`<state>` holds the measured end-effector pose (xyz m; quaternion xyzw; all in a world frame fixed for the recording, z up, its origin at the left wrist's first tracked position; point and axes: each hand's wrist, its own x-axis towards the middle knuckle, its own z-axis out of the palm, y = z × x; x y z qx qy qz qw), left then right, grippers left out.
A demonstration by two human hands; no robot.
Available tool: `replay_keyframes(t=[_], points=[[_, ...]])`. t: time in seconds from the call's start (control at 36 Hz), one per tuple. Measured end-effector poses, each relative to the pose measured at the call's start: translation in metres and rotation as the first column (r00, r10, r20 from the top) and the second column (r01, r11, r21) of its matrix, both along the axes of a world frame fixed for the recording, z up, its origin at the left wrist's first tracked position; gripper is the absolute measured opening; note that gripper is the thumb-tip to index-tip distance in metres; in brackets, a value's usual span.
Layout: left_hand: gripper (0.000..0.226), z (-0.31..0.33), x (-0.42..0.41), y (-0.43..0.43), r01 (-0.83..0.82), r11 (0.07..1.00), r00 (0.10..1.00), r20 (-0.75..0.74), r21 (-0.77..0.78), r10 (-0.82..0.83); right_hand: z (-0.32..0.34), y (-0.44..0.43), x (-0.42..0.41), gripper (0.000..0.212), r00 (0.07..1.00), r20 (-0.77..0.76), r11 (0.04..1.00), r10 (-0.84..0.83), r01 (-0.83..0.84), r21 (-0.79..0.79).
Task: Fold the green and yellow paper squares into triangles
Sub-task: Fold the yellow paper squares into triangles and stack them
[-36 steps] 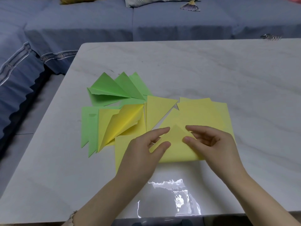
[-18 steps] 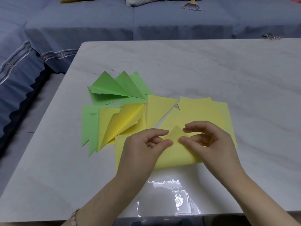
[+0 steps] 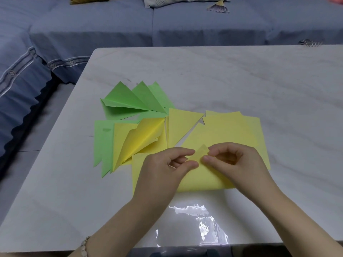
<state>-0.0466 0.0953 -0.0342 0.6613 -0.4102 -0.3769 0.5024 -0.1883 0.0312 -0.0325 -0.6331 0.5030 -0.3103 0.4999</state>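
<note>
On the tabletop (image 3: 241, 86), the green triangles (image 3: 133, 99) lie beyond and left of the yellow sheet (image 3: 204, 180), whose uncreased fold runs side to side nearest the person. The left hand (image 3: 159, 175) and right hand (image 3: 239, 164), equally near, both pinch its raised corner (image 3: 202, 150) at the far tip.

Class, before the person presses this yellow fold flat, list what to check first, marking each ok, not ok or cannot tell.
1. The left grip and right grip pinch the raised corner of the yellow sheet: ok.
2. Corner matched to the opposite corner: cannot tell, fingers hide it.
3. Only one sheet lifted: cannot tell.
4. Near fold rounded, not yet creased: ok.
5. The green triangles lie apart from the sheet: ok.
</note>
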Motion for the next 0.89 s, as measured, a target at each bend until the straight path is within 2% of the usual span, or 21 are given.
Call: replay_keyframes(t=[0.08,0.19,0.64,0.89], points=[[0.034,-0.0001,-0.0005,0.001,0.009,1.0,1.0,0.004,0.013,-0.009,0.0033,-0.0014,-0.0002,0.015,0.999,0.022,0.998,0.027,-0.029,0.061],[0.032,0.0008,-0.0015,0.0008,0.013,1.0,1.0,0.002,0.018,-0.013,0.0024,-0.0009,0.0005,0.017,0.998,-0.005,0.998,0.056,-0.056,0.029],[0.023,0.0052,-0.0041,0.0026,0.03,0.999,1.0,0.009,0.029,-0.03,0.0029,0.0035,0.0033,0.019,0.999,0.042,0.999,-0.029,0.03,-0.032],[0.026,0.0044,-0.0045,0.0028,0.012,1.0,1.0,-0.001,0.017,-0.012,0.0053,0.0044,0.0034,0.019,0.989,0.131,0.998,-0.065,0.063,0.02]])
